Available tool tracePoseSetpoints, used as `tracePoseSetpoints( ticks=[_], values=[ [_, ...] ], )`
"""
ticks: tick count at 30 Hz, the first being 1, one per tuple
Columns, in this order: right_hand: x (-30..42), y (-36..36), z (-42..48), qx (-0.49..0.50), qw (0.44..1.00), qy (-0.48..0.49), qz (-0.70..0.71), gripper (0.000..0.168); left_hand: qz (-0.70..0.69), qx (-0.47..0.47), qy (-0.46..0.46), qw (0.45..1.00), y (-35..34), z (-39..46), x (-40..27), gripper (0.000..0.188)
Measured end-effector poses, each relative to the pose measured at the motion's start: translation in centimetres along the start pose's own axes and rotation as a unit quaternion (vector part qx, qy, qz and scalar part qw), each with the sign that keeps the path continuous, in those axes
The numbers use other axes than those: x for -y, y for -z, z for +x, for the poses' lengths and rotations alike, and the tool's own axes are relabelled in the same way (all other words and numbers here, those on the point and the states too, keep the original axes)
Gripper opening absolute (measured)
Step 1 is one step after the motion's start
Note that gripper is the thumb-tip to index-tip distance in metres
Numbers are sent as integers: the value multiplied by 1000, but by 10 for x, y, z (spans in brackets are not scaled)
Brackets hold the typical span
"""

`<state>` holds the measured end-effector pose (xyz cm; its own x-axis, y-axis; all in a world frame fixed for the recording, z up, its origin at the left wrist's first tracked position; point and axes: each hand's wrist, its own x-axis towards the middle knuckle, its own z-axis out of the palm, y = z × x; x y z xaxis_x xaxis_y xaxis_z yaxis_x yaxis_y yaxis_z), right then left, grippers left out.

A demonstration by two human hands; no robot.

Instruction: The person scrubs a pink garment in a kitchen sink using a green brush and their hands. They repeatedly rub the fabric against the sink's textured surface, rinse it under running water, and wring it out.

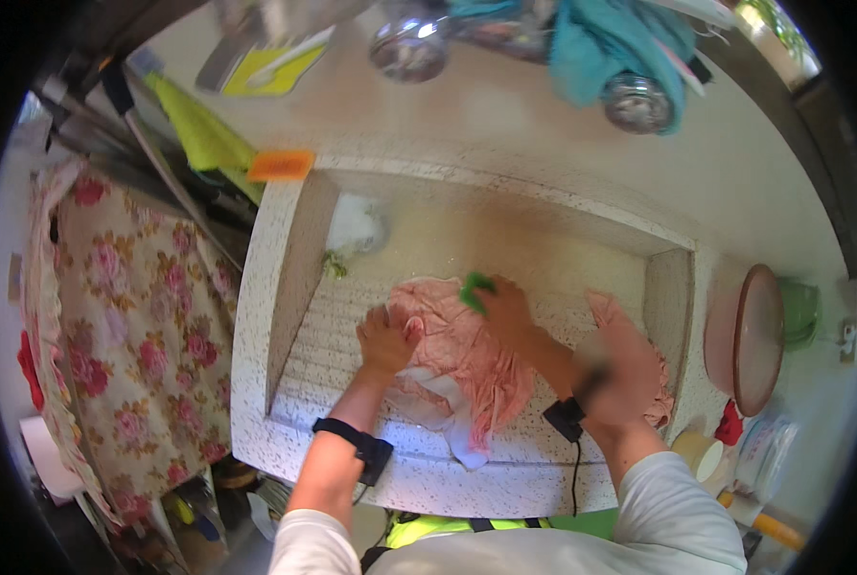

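A wet pink cloth point(436, 298) with white parts lies crumpled on the ribbed washboard slope of a speckled stone laundry sink point(252, 345). My left hand point(389, 341) grips the cloth's left edge, its thumb beside a raised fold. My right hand point(507, 313) is closed around a small green object point(477, 291) above the cloth's upper right; blur hides its exact kind. Further right, another piece of pink cloth point(605, 309) lies against the sink wall, partly covered by my right forearm and a blurred patch.
White foam point(356, 223) and a green leafy scrap point(335, 264) are at the sink's left. An orange block point(281, 165) rests on its corner. A basin point(759, 338) leans at right; a floral cloth point(141, 323) hangs at left. A teal towel point(587, 54) hangs at the back.
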<state>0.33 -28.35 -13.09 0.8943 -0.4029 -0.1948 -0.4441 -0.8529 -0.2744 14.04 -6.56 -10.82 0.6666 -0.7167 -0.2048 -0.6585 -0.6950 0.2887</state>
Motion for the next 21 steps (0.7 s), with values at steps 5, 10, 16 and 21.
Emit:
tracePoseSetpoints(
  ticks=[5,10,16,21],
  values=[
    [-59,39,-43,-37,987,-107,-115,53,-73,155,-229,958,-47,5,-53,47],
    [-78,10,-66,-71,987,-1,146,46,-57,66,-285,955,-33,-19,-146,50],
    [37,49,-152,-132,914,-114,366,28,-83,133,-25,987,-5,-105,-149,35],
    [-21,5,-99,-25,947,-131,292,26,-341,169,26,924,-65,-10,-173,26]
  ],
)
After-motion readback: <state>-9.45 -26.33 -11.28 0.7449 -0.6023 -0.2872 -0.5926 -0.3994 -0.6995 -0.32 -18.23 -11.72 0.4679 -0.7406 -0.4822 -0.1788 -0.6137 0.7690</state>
